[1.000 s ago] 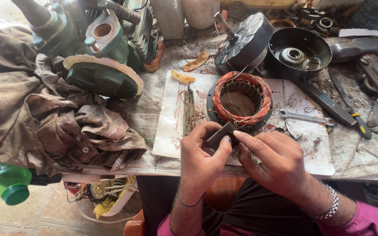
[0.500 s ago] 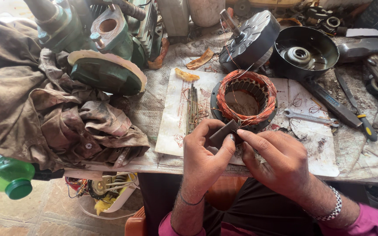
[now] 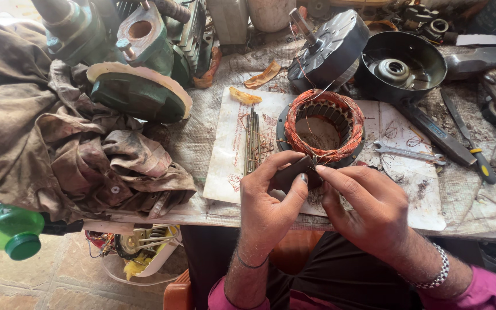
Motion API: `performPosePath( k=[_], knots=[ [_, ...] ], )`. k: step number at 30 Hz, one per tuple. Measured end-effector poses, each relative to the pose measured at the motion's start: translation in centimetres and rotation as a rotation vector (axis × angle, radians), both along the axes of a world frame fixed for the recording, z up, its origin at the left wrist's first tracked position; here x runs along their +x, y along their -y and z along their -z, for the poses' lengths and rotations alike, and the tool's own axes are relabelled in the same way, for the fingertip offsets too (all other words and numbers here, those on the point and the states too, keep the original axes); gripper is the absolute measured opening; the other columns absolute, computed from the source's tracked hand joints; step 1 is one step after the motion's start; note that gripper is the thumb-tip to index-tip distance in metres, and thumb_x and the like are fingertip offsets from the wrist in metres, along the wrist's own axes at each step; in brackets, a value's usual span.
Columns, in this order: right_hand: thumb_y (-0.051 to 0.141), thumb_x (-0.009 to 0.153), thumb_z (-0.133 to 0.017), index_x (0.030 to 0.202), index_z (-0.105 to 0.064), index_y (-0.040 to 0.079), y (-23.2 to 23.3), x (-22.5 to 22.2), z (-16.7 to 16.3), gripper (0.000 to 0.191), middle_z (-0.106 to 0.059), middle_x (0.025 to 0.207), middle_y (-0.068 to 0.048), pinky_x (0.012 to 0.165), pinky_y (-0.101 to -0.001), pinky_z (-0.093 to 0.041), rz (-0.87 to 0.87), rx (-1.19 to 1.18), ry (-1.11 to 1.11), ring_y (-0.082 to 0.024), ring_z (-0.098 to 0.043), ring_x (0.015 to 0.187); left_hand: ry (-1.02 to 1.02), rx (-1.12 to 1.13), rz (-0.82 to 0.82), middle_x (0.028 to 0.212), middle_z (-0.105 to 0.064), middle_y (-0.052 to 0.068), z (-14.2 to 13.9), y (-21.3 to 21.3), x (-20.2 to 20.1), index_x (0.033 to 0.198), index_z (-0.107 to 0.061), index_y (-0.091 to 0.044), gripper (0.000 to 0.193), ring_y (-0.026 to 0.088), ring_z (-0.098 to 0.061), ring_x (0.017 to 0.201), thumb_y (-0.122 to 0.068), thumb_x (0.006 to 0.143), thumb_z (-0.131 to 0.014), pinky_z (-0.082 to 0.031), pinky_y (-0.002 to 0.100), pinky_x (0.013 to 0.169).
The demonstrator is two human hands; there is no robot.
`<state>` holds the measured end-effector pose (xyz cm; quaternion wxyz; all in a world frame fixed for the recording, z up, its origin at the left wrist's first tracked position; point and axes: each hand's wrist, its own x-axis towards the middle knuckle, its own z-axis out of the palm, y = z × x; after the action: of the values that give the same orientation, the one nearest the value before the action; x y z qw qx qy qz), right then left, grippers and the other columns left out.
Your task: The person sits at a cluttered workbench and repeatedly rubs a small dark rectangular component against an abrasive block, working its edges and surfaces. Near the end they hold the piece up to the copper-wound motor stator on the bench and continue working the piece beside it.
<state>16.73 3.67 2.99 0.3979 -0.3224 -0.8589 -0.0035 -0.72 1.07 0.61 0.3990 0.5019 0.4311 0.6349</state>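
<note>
So both your hands are bunched up right at the near edge of the stator (image 3: 324, 127), the ring wound with copper-coloured wire that sits on the white paper sheet (image 3: 231, 155). Your left hand (image 3: 269, 198) comes up from below with the wrist bent, fingers curled over and the thumb underneath, pinching a small dark flat piece (image 3: 291, 170) that's touching the stator's near rim. Your right hand (image 3: 368, 209) comes in from the right side of the stator, palm down, index finger stretched out so its tip meets the same dark piece; looks like it's gripping that end too, though whether there's a thin wire in there I can't tell.

Left of the stator there's a bundle of thin rods (image 3: 251, 140) lying on the paper. Right of it, a spanner (image 3: 407, 152). Behind it, a grey motor cover (image 3: 329, 51) and a black bowl-shaped housing (image 3: 420, 54). Far left of the stator, a heap of dirty rags (image 3: 58, 149) covers the surface (image 3: 202, 135).
</note>
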Motion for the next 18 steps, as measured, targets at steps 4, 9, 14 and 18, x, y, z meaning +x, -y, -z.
performPosePath(
  k=[4,9,14,18],
  knots=[
    [-0.005,0.078,-0.076,0.118,-0.071,0.004,0.14,0.06,-0.12,0.041,-0.068,0.092,-0.011,0.068,-0.0363,-0.056,0.017,-0.029,0.002,-0.024,-0.069,0.078,-0.004,0.01,-0.011,0.104,-0.077,0.008,-0.01,0.06,0.07,0.122,-0.068,-0.002,0.03,0.011,-0.074,0.095,-0.001,0.092,-0.069,-0.061,0.025,0.081],
    [-0.005,0.076,-0.076,0.118,-0.073,0.004,0.25,0.22,-0.15,0.043,-0.066,0.091,-0.011,0.068,-0.037,-0.056,0.029,-0.025,0.023,-0.025,-0.067,0.077,-0.016,0.003,-0.024,0.105,-0.078,0.009,-0.11,0.2,0.11,0.123,-0.069,-0.001,0.03,0.011,-0.074,0.095,-0.002,0.093,-0.068,-0.061,0.026,0.083],
    [-0.005,0.076,-0.076,0.119,-0.072,0.004,0.28,0.32,-0.08,0.044,-0.066,0.091,-0.011,0.068,-0.0369,-0.056,0.026,-0.026,0.03,-0.025,-0.067,0.078,-0.021,0.038,-0.035,0.109,-0.078,0.01,-0.12,0.22,0.12,0.124,-0.069,0.0,0.029,0.013,-0.075,0.1,-0.002,0.095,-0.068,-0.061,0.027,0.087],
    [-0.004,0.075,-0.077,0.119,-0.073,0.005,0.27,0.4,-0.1,0.044,-0.066,0.091,-0.011,0.068,-0.0367,-0.056,0.025,-0.024,0.037,-0.024,-0.067,0.077,-0.042,0.029,-0.045,0.107,-0.078,0.011,-0.1,0.23,0.1,0.125,-0.069,-0.001,0.029,0.014,-0.075,0.098,-0.003,0.097,-0.067,-0.061,0.028,0.086]
  ],
)
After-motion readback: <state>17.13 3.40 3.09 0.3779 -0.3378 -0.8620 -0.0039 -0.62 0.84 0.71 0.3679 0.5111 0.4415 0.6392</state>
